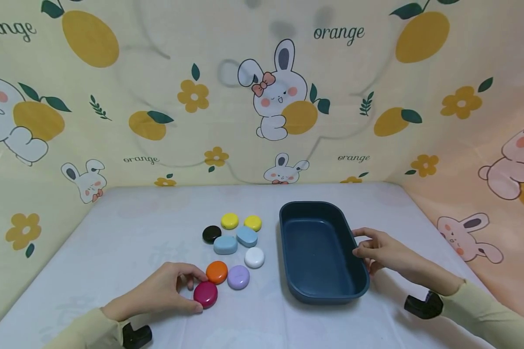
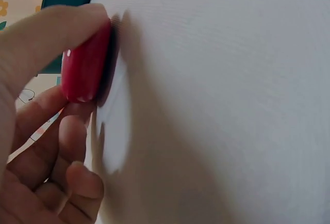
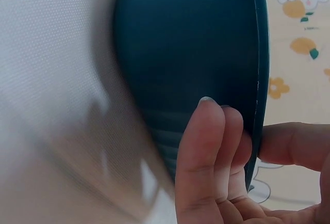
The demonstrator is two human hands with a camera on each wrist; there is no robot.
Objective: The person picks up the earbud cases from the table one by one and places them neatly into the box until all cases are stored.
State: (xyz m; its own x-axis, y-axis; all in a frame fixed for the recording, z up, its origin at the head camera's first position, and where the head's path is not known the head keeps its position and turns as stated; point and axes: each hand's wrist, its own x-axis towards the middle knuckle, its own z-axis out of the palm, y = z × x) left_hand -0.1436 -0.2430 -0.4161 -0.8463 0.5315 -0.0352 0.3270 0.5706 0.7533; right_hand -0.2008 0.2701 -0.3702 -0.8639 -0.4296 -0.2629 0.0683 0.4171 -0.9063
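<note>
My left hand is at the front left and pinches a glossy crimson round piece between thumb and fingers. In the left wrist view that piece is tilted on edge, right above the white cloth. An orange piece lies just behind it, with a lilac piece to its right. At the right, my right hand holds the right long side of a dark blue rectangular tray. In the right wrist view several fingers lie against the tray's outer wall, the thumb at the rim.
Farther back lie a white piece, two light blue pieces, a black piece and two yellow pieces. They sit left of the tray on the white cloth. A patterned curtain stands behind and at both sides.
</note>
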